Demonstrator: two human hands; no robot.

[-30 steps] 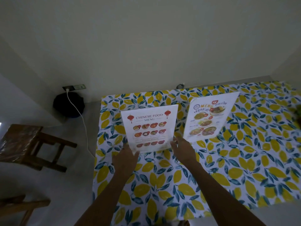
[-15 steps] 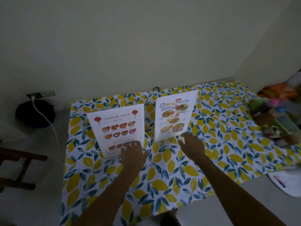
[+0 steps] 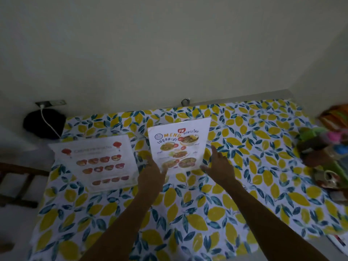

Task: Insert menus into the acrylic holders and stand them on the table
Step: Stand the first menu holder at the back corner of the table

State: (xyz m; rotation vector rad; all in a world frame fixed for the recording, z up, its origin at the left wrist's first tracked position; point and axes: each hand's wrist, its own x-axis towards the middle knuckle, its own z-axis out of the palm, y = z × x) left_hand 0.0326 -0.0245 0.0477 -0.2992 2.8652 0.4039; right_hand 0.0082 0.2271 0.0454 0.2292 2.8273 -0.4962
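Note:
Two menus stand in clear acrylic holders on a table (image 3: 244,194) covered with a lemon-print cloth. The Chinese food menu (image 3: 98,161) is on the left, standing free. The Thai menu (image 3: 178,146) stands in the middle. My left hand (image 3: 152,176) reaches its lower left corner with spread fingers touching the bottom edge. My right hand (image 3: 218,166) sits at its lower right edge, fingers apart, index finger pointing up beside the holder. Neither hand clearly grips the holder.
A pile of colourful items (image 3: 323,157) lies at the table's right edge. A dark round object (image 3: 43,125) with a white cable sits by the wall at left. A wooden chair (image 3: 17,183) stands left of the table. Papers (image 3: 339,242) lie at the lower right.
My left hand has left the Chinese food menu and moved right to the Thai menu. My right hand has gone to that menu's right edge. The view has shifted.

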